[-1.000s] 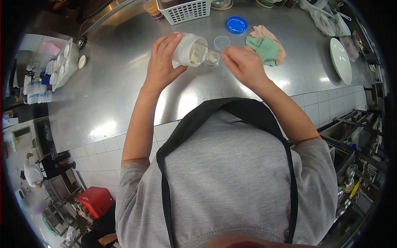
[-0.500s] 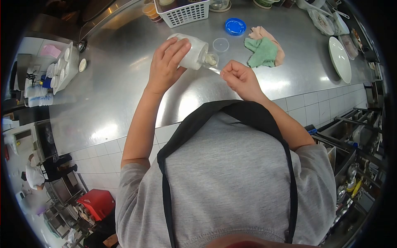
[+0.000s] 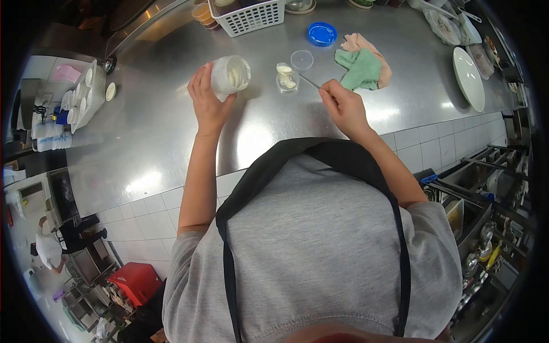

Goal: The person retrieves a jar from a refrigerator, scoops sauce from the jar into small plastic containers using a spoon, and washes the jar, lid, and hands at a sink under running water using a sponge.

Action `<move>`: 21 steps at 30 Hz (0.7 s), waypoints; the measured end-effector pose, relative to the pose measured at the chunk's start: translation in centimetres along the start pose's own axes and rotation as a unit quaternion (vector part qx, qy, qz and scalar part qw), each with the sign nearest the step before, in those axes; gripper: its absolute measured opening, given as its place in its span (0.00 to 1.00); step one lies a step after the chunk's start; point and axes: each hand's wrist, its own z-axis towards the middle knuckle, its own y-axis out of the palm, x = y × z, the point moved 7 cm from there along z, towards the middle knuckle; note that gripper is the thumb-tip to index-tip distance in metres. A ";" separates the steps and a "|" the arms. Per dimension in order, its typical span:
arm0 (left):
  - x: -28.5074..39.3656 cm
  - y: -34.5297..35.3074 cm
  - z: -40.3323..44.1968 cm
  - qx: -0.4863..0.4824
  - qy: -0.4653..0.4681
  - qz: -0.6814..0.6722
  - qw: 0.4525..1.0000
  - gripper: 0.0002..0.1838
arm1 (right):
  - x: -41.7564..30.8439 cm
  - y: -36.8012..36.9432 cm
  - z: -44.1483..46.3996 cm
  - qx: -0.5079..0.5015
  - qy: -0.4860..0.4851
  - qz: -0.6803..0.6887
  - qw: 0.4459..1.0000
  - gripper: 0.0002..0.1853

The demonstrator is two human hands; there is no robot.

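My left hand (image 3: 207, 106) is wrapped round a whitish, see-through jar (image 3: 223, 77), its mouth tilted toward me and to the right, with a creamy white substance inside. In my right hand (image 3: 346, 107) is the handle of a spoon (image 3: 310, 81). A dollop of white cream sits on the spoon's bowl, which is over a small clear cup (image 3: 279, 86). More of the white cream shows in that cup. Just behind it lies a clear round lid (image 3: 302, 59), and farther back a blue screw lid (image 3: 322, 34).
Green (image 3: 361, 68) and peach (image 3: 382, 57) cloths lie on the steel counter (image 3: 154, 126) right of the cup. A white basket (image 3: 251, 22) stands at the back, an oval plate (image 3: 469, 80) at the right. A person (image 3: 48, 246) is far off at left.
The jar has moved left, away from the small cup, and its mouth has turned toward me. The spoon has left the jar's mouth and is now over the cup with cream on it.
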 end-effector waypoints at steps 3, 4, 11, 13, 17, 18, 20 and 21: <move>-0.1 -0.7 -0.5 0.011 -0.009 0.012 1.000 0.50 | 0.2 0.6 -0.1 -0.014 -0.096 -0.136 0.986 0.03; -0.1 -0.9 -0.6 0.012 -0.010 0.013 1.000 0.50 | 0.5 0.7 0.0 -0.014 -0.097 -0.135 0.986 0.03; 0.0 -0.9 -1.8 0.004 -0.029 0.001 1.000 0.50 | -0.8 1.0 0.5 -0.036 -0.172 -0.208 0.962 0.05; 0.1 -0.9 -1.5 0.011 -0.030 0.002 1.000 0.50 | -0.8 1.3 0.8 -0.065 -0.179 -0.228 0.955 0.05; 0.3 -0.9 -1.8 0.009 -0.033 -0.007 0.999 0.50 | -1.3 0.8 0.8 -0.026 -0.190 -0.213 0.958 0.06; 0.3 -0.9 -1.7 0.009 -0.029 -0.009 0.999 0.50 | -1.0 1.3 0.7 -0.055 -0.187 -0.227 0.954 0.06; 0.3 -0.9 -1.6 0.010 -0.032 -0.009 0.999 0.50 | -1.6 0.5 0.8 -0.017 -0.191 -0.218 0.957 0.06; 0.4 -0.9 -1.7 0.007 -0.038 -0.011 0.999 0.50 | -1.9 -0.1 0.6 0.017 -0.190 -0.206 0.960 0.06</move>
